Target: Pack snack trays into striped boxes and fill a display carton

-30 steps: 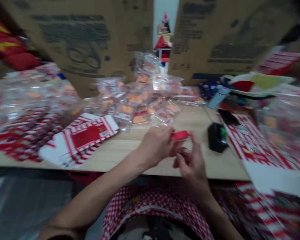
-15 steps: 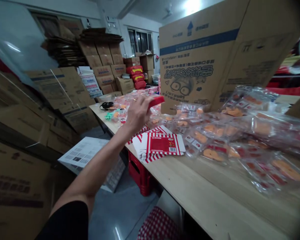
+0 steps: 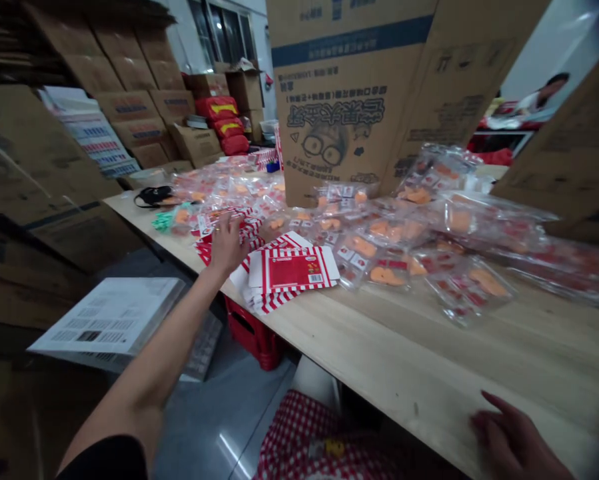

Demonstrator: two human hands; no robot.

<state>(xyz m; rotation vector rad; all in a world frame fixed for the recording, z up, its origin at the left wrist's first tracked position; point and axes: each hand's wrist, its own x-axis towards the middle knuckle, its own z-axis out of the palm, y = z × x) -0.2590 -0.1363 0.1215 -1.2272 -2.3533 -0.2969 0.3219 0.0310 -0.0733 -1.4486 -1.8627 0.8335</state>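
Progress is judged to be part-way: a pile of red-and-white striped pieces (image 3: 250,227) lies toward the far left end of the bench (image 3: 389,347), while a stack of flat striped cartons (image 3: 292,270), apparently not yet opened out, lies on the near side of it close to the front edge; how many pieces are finished and how many are left cannot be counted. Clear packets (image 3: 386,275) with orange contents are spread along the bench behind and to the right of the cartons, apparently none of them inside a carton. The left hand (image 3: 226,243) is over the striped pile with its fingers pointing down and away; whether it grips a piece or only rests there cannot be told. The right hand (image 3: 512,433) is low over the bench's near right part, blurred, one finger extended and the others curled, with nothing visible in it; its grasp cannot be confirmed. The uppermost carton lies flat, its red panel up, its long axis running roughly left to right, with the barcode toward the right end and a white flap beyond; individual axes within the striped pile cannot be made out
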